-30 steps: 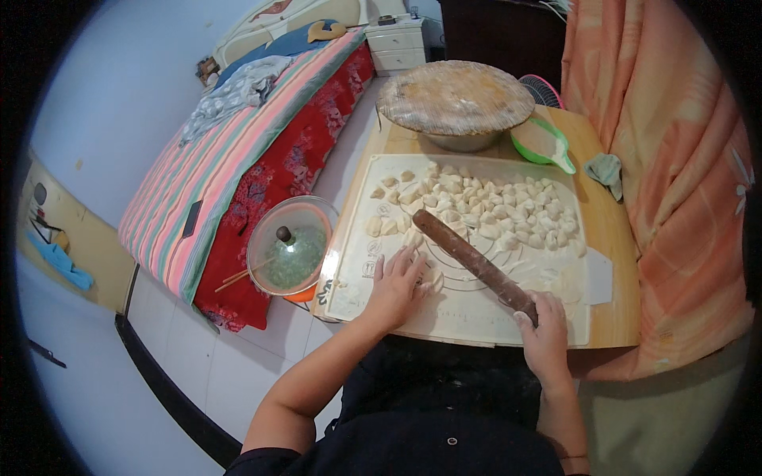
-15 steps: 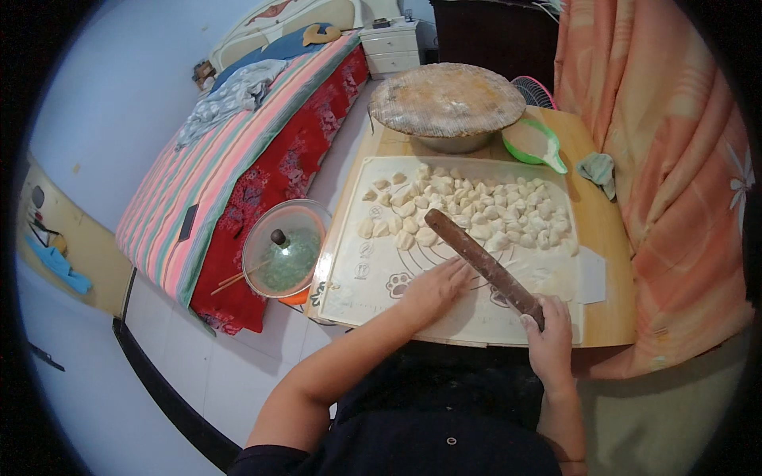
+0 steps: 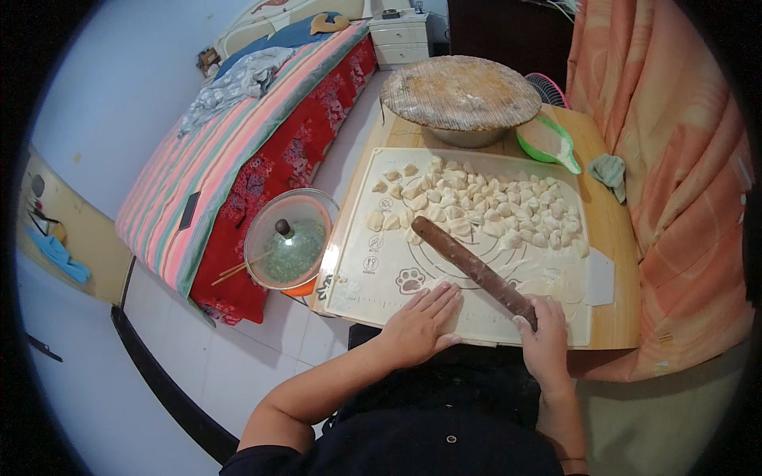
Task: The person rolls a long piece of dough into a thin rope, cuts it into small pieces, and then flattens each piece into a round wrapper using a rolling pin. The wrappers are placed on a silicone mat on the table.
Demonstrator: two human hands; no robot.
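My left hand (image 3: 423, 324) lies flat, fingers stretched out, on the near edge of a white, flour-dusted pastry mat (image 3: 361, 295). In my right hand (image 3: 545, 333) is the near end of a brown wooden rolling pin (image 3: 474, 266). The pin slants up to the left, and its far end reaches the dough pieces. Many small pale dough pieces (image 3: 496, 208), dusted with flour, cover the far half of the mat. Near the mat's right edge lies what looks like a thin flattened patch of dough (image 3: 565, 284).
A white flat card-like scraper (image 3: 602, 278) lies right of the mat. Behind stand a large bowl under a round woven lid (image 3: 460, 91), a green scoop (image 3: 549, 143) and a grey cloth (image 3: 609, 173). Left of the table is a glass-lidded pot (image 3: 287, 242) with chopsticks (image 3: 230, 274), beside a bed (image 3: 186, 178).
My left hand has drawn back from the mat's middle to its near edge. The rolling pin stays in my right hand at nearly the same slant. The view has shifted slightly.
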